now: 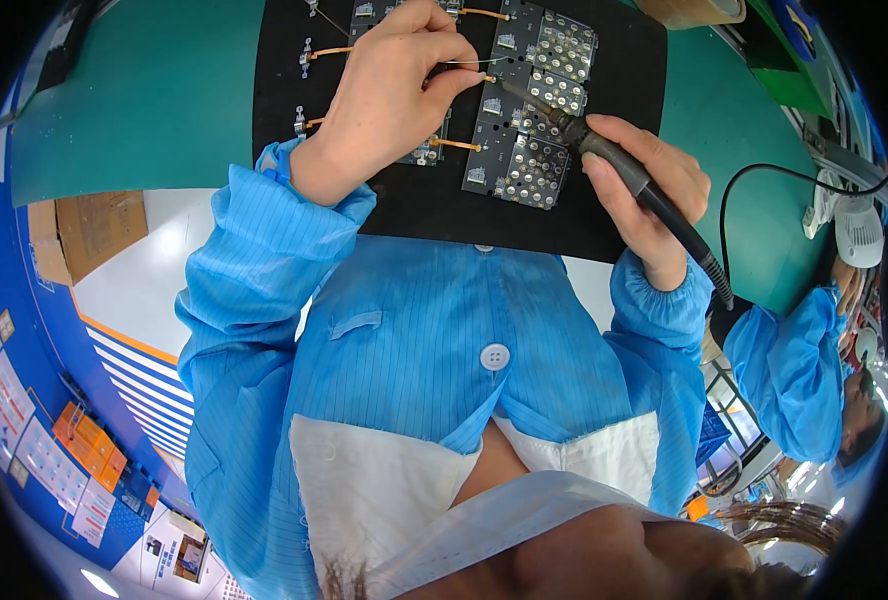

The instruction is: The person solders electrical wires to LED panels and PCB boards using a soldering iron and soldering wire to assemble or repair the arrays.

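A panel of black circuit boards (476,182) with rows of round silvery pads lies on a black mat (414,215). My left hand (394,95) is pinched over the boards, holding a thin silvery solder wire (469,62) that reaches toward the board. Its thumb tip rests by the end of a short orange lead (490,79). In my right hand (654,185) is a soldering iron (619,158), gripped like a pen, its tip angled down-left to the board near that lead. Whether tip and wire touch is too small to tell. My left hand hides part of another board row.
Further orange leads (456,144) join the boards, and small metal connectors (301,122) stick out at left. The mat lies on a green table (164,110). A black cable (729,200) loops at right, near a white fan-like device (857,232) and a co-worker's blue sleeve (789,370).
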### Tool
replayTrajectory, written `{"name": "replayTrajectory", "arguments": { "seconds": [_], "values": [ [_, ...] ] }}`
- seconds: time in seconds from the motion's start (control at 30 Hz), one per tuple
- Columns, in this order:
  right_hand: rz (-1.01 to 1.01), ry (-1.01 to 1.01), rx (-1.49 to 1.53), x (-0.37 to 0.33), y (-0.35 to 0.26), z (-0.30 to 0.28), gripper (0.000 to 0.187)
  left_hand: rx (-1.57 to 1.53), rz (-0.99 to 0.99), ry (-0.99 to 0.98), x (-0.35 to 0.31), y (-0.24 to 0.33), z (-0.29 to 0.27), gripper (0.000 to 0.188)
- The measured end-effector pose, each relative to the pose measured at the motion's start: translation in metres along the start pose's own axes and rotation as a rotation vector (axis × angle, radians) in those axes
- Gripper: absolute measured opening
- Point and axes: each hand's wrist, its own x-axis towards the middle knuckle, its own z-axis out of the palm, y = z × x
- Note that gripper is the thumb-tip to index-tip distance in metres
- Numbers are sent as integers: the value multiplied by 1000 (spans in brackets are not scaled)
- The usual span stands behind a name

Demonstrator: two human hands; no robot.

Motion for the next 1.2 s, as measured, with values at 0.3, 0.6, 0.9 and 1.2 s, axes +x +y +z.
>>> {"name": "replayTrajectory", "arguments": {
  "seconds": [0.3, 0.6, 0.9, 1.2],
  "values": [
    [-23, -2, 7, 3, 1, 1, 27, 17, -9, 3, 1, -1, -3, 12],
    [-24, 3, 0, 5, -2, 2, 27, -3, -23, 0, -1, -2, -6, 12],
    [-37, -12, 13, 6, -2, 3, 27, -14, -32, -2, -1, -3, -8, 11],
    [15, -8, 26, 5, 0, 1, 27, 2, -18, -4, -1, -3, -6, 11]
  ]
}}
